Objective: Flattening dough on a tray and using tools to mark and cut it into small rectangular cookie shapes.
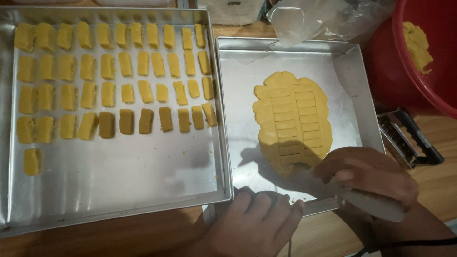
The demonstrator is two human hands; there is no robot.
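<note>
We see the scored dough sheet point(293, 121) lying flat in the right tray point(238, 85), on the worktop point(431, 143). Right hand point(366, 178) has its fingers clenched around a pale scraper point(373, 204) at the sheet's near edge. Left hand point(254, 219) rests on the tray's front rim, fingers curled over it, holding nothing else. Cut pieces point(114, 78) sit in rows in the left tray point(119, 185). Dough looks soft, light, easily squashed; we'd lift each strip from underneath, not pinch it.
</note>
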